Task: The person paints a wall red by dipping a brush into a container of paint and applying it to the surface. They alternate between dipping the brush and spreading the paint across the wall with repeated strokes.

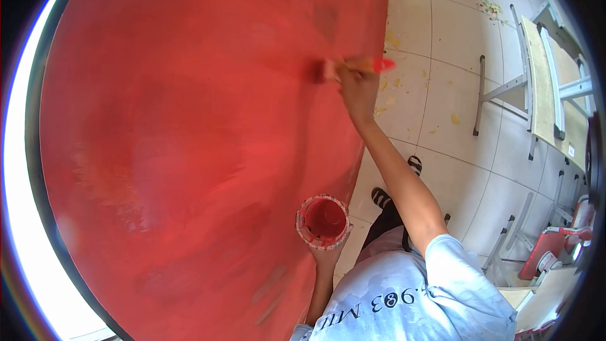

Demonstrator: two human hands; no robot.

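My right hand (357, 88) is closed around a paintbrush (329, 71). The brush has a wooden handle with a red end, and its dark red bristles meet a large red painted surface (189, 120); motion blurs them a little. Lower down, my left hand (327, 255) grips a paint bucket (305, 234) from below and the side. Red paint shows inside the bucket, and its rim is smeared with white and red. Most of the left fingers are hidden behind the bucket. Darker streaks and patches mark parts of the red surface.
Pale floor tiles (464, 111) run along the right of the red surface, with yellowish scraps (456, 118) scattered over them. Metal-legged tables (540, 82) stand at the right, and a red chair (543, 254) is at the lower right. My sandalled feet (381, 198) are beside the surface.
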